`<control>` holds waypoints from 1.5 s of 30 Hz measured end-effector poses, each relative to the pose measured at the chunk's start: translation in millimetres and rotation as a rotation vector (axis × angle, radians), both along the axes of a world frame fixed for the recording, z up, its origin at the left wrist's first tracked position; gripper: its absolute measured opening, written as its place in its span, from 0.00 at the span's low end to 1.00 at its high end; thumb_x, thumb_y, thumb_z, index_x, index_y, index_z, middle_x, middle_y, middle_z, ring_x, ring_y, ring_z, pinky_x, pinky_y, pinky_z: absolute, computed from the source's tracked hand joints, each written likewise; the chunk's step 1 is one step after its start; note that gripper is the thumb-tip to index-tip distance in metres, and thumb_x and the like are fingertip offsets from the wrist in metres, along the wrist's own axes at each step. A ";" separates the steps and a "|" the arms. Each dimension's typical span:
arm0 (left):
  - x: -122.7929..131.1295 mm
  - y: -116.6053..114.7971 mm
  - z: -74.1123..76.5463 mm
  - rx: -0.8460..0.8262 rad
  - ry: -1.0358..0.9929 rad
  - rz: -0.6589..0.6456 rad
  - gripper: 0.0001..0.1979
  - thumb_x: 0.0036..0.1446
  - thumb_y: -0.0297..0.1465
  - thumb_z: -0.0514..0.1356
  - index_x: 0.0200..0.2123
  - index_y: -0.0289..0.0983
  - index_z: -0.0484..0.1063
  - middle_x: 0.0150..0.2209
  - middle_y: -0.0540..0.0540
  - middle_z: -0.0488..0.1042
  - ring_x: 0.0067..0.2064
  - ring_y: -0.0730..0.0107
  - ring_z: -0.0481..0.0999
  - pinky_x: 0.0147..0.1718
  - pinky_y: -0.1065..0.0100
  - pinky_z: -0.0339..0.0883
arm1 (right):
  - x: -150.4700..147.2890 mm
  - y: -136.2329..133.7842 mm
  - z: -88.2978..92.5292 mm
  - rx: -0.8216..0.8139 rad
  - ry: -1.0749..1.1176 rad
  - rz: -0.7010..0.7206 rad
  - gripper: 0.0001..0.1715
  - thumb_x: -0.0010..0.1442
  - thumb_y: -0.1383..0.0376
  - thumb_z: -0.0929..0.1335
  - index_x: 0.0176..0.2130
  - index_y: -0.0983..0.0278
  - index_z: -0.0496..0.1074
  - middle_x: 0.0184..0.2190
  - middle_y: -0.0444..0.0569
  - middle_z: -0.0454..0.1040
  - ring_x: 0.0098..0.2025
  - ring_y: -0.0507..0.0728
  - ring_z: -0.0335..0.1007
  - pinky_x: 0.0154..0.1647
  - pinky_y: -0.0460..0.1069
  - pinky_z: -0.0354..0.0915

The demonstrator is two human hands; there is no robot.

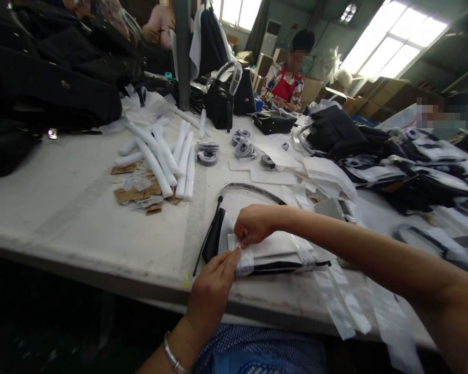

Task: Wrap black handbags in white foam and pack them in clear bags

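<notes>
A black handbag (214, 235) lies at the table's front edge, with a white sheet (275, 245) over its upper side. Its curved handle (253, 188), in clear wrapping, arches behind it. Two translucent strips go across the bag, a left strip (245, 262) and a right strip (304, 253). My left hand (214, 283) has its fingers stretched out, the tips at the left strip's upper end. Just above them is my right hand (255, 223), closed with its fingertips pressed down there. Whatever it pinches is hidden.
White foam rolls (156, 161) and brown tags (138, 192) lie to the left. Behind the bag are wrapped strap coils (244, 148). Black bags (50, 78) pile up at left, others (405, 166) at right. Loose plastic strips (337, 301) hang over the front edge. A co-worker (284, 85) sits opposite.
</notes>
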State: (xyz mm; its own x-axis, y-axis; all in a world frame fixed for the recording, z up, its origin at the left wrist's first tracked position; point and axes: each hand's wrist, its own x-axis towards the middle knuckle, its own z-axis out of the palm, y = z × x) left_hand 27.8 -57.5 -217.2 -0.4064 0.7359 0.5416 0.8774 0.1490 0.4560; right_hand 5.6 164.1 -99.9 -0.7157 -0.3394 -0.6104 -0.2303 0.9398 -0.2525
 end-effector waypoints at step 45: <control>1.7 3.6 -0.4 0.086 0.091 -0.008 0.18 0.64 0.21 0.53 0.53 0.39 0.73 0.51 0.49 0.80 0.49 0.67 0.77 0.48 0.67 0.75 | 46.1 11.8 -43.6 -0.099 0.433 -0.496 0.37 0.59 0.43 0.69 0.57 0.66 0.73 0.55 0.60 0.74 0.54 0.67 0.71 0.56 0.54 0.62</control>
State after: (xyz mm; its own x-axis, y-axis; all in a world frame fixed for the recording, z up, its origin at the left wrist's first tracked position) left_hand 29.5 -53.8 -217.6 -0.3467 0.6880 0.6376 0.9169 0.1053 0.3851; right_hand 51.7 175.9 -143.5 -0.9750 0.0537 -0.2156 0.1235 0.9376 -0.3250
